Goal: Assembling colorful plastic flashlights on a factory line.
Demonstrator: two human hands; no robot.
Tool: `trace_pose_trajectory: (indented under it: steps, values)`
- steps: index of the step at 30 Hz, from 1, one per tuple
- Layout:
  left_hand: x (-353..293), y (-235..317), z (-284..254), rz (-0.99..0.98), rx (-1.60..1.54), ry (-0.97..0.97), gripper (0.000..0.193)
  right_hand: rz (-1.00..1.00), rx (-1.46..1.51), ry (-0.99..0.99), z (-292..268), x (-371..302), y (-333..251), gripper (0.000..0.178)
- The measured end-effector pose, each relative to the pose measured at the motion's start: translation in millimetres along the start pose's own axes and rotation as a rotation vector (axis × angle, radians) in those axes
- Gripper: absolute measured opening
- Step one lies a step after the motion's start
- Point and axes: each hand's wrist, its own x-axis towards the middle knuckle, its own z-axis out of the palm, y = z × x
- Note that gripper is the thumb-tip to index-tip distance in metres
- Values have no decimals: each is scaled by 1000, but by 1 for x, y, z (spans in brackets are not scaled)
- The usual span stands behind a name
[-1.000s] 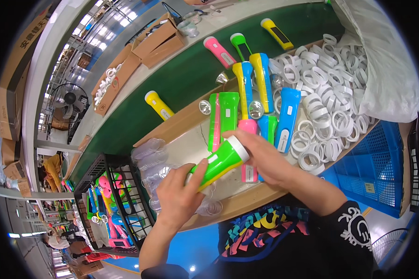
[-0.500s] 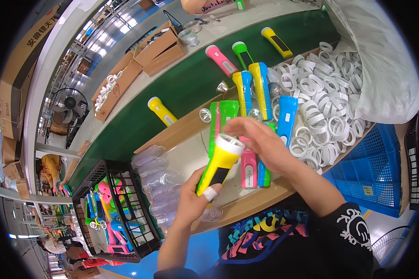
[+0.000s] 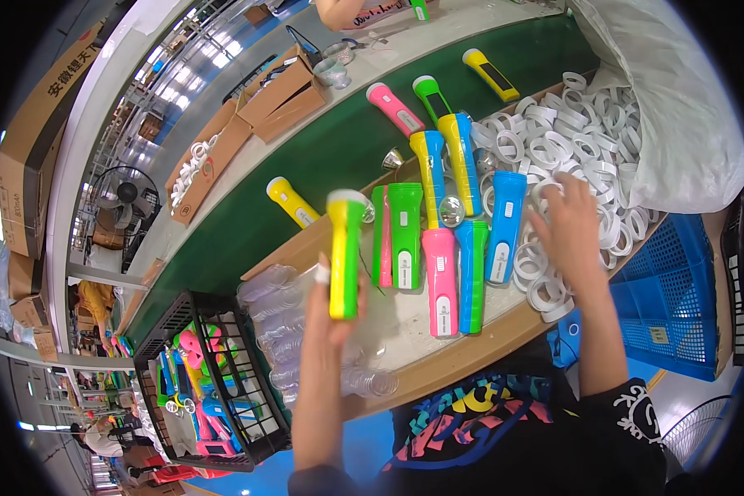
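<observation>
My left hand (image 3: 326, 310) is closed round a yellow and green flashlight (image 3: 345, 260), held up with its white-rimmed head on top. My right hand (image 3: 572, 227) is at the left part of a heap of white plastic rings (image 3: 583, 149), fingers apart and nothing seen held in them. Beside it in the cardboard tray (image 3: 463, 355) lies a blue flashlight body (image 3: 504, 231). More bodies lie to its left: a pink one (image 3: 441, 285), a green one (image 3: 405, 236) and several yellow and blue or green ones. A shiny round reflector (image 3: 451, 211) sits among them.
Clear plastic lenses (image 3: 277, 326) are stacked at the tray's left. A black crate (image 3: 240, 380) of colourful flashlights stands further left. Finished-looking yellow (image 3: 289, 201) and pink flashlights (image 3: 394, 107) lie on the green belt. A blue crate (image 3: 665, 298) and a white bag (image 3: 678, 107) are on the right.
My right hand has left the flashlight's head and moved right to the white rings. My left hand has shifted left with the flashlight, turning it more upright.
</observation>
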Motion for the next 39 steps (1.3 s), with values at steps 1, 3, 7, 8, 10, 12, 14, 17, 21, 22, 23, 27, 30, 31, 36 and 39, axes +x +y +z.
trace_pose_trajectory:
  steps: [1,3,7,8,10,12,14,17,21,22,23,27,30,31,36,39]
  values:
    - [20,11,-5,92,129,94,53,27,-138,-97,0,-2,18,36]
    - [51,40,-1,293,428,223,45,5,-89,-137,2,-4,32,37]
    - [84,77,3,793,1089,305,42,-74,-62,-214,7,2,33,40]
    - [80,77,6,788,1089,305,42,-80,-66,-228,8,3,34,40]
    - [63,75,8,1039,1528,297,40,-91,-86,-206,9,3,32,39]
    - [39,53,-5,680,1660,81,37,-86,-121,-189,11,4,32,37]
    - [-15,27,-3,368,1890,-107,37,-76,-170,-224,8,10,27,33]
    - [-65,-21,-4,480,2166,-148,43,-30,-93,-270,2,14,29,32]
    - [-67,-33,-19,589,2077,-151,37,-19,425,-144,-29,28,15,27]
    - [-62,-29,-26,530,1891,-168,33,71,681,-175,-32,26,4,22]
    - [-57,-26,-29,470,1706,-189,29,166,996,-246,-24,21,-7,21]
    - [-55,2,-2,297,1131,18,8,791,2062,-556,-2,-8,-76,36]
    - [-51,9,43,410,783,-108,10,910,2343,-840,25,-27,-101,46]
    - [-42,3,62,400,756,-160,10,1005,2332,-848,26,-30,-103,49]
    - [-31,-23,80,708,1299,74,32,1112,2511,-729,27,-35,-101,45]
    - [-53,-55,61,493,1669,141,51,1149,2524,-668,25,-34,-94,44]
